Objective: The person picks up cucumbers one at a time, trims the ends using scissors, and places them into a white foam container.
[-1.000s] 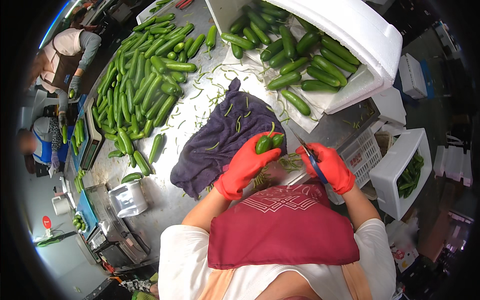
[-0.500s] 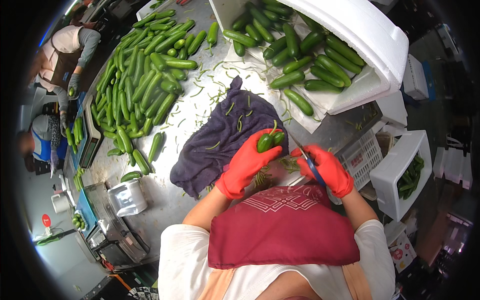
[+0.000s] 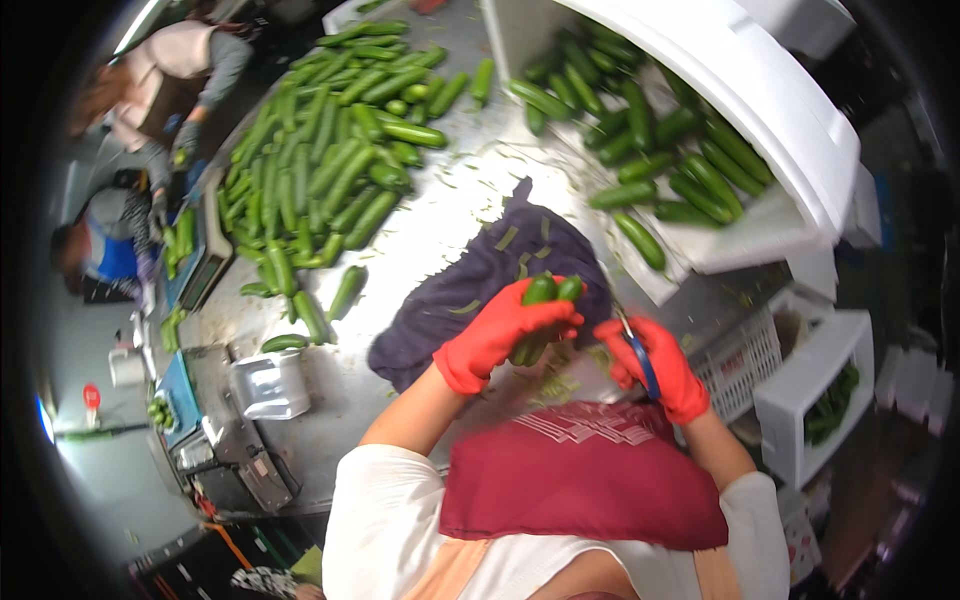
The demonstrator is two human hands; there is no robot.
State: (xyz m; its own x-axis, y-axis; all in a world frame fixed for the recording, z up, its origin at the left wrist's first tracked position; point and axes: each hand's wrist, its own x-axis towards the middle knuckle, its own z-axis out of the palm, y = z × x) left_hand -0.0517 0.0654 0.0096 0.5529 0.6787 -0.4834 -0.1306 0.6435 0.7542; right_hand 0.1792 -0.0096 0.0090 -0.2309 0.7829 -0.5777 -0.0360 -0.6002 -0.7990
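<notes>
My left hand (image 3: 492, 340), in a red rubber glove, is closed around a pair of small green cucumbers (image 3: 541, 291); their upper ends stick out above the fingers. In my right hand (image 3: 672, 372), gloved in red too, is a pair of scissors (image 3: 643, 362) with blue handles. The blades point up and away from me, a short gap to the right of the cucumbers. Under and beyond my left hand lies a crumpled dark purple cloth (image 3: 440, 300) with stem cuttings on it. More cuttings (image 3: 552, 385) lie on the table near my apron.
A large cucumber pile (image 3: 320, 170) covers the table's far left. At the far right, a tipped white foam box (image 3: 790, 225) holds more. A clear plastic tub (image 3: 272, 384) and a scale (image 3: 208, 270) stand left. Two people work beyond the scale. Right are a white crate (image 3: 735, 365) and another foam box (image 3: 815, 390).
The whole view has shifted, so the table appears farther right and lower. My left hand has turned the cucumbers, and the long stem that stood up from them no longer shows. The scissors stay in my right hand.
</notes>
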